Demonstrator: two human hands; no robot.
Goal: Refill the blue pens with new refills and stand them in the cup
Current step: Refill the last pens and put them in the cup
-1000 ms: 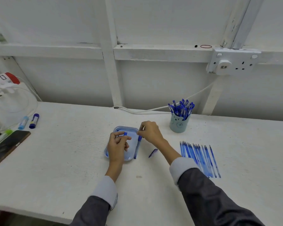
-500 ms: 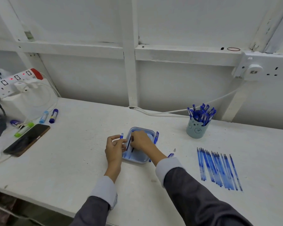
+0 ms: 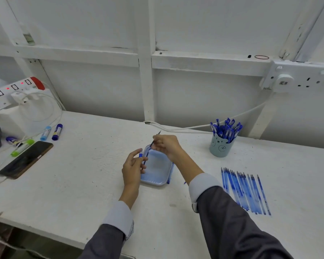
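My left hand (image 3: 132, 168) holds a blue pen barrel (image 3: 140, 155) upright at the left rim of a pale blue tray (image 3: 155, 175). My right hand (image 3: 166, 145) pinches a thin dark refill (image 3: 153, 142) that slants from the barrel's mouth up to the right, its tip pointing away from me. A light blue bear cup (image 3: 220, 147) full of blue pens stands at the back right. Several new blue refills (image 3: 244, 189) lie side by side on the table to the right. Another blue pen part (image 3: 169, 179) leans at the tray's right edge.
At the left lie a dark phone (image 3: 25, 159), glue sticks (image 3: 56, 129) and a green marker (image 3: 22, 148), below a white power strip (image 3: 13, 90) with cables. A white cable (image 3: 185, 127) runs along the back wall to a wall socket (image 3: 295, 78). The table's front edge is close.
My right hand has risen from the tray and drawn the dark refill up and away from the barrel in my left hand. The camera view has shifted left.
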